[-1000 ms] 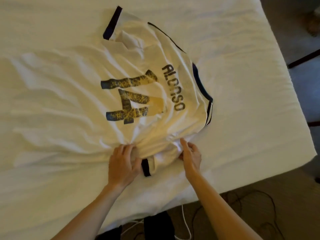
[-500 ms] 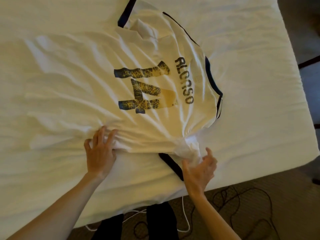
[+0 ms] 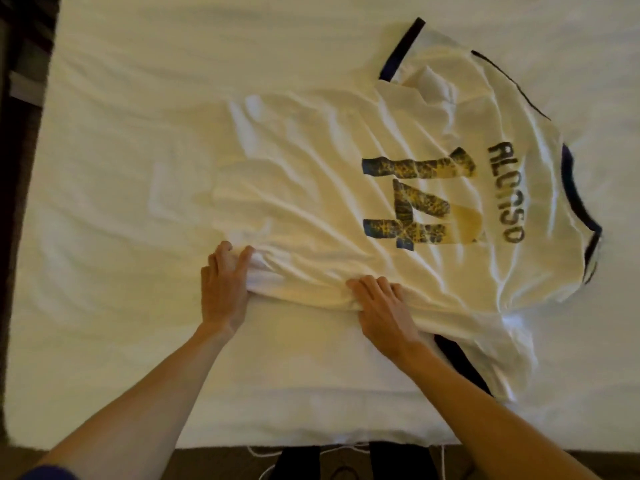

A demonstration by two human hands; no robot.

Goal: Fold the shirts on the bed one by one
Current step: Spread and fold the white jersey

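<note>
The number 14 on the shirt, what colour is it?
Dark blue mottled with yellow-gold, a cracked print, on the white shirt's number 14; seen in the head view.

Shiny jersey cloth on a matt white sheet

The shirt looks like thin synthetic cloth with a slight sheen, its creases catching the light. The big printed number is a flat film that's cracked and flaking, with yellow showing through the dark blue, and the lettering beside it is worn the same way. The dark trim on the sleeve edge looks like matt ribbed knit. The bed sheet underneath is duller woven cloth, softly wrinkled, no gloss. The floor strip at the bottom is too dark to tell.
</note>
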